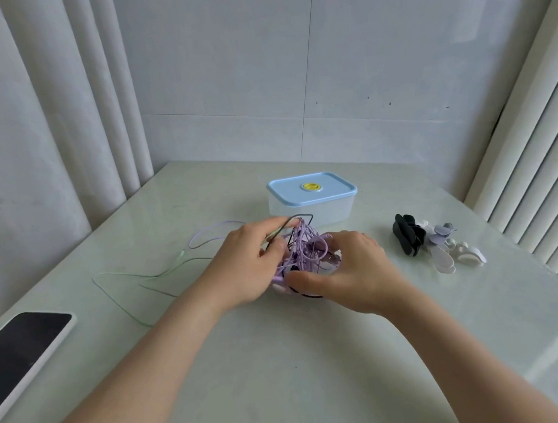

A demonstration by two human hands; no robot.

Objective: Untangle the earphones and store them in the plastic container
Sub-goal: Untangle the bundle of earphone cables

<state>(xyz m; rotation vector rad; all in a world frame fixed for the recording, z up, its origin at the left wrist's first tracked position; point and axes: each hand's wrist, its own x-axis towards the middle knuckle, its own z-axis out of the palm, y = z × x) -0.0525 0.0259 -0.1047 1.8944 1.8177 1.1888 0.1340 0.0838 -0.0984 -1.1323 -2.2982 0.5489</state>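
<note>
The untangling step is in hand. The left hand [245,263] pinches a black cable loop [300,215] at the top of the earphones [304,253], a purple, black and green knot lying on the table [287,365]. The right hand [342,270] curls around the knot from the other side. Both forearms reach forward. Next, I think, one cable must be drawn out slowly. The plastic container [311,208] stands just behind, its lid [285,188] on.

One container [305,210], one tablet [17,359], one cable tangle [306,250].
</note>
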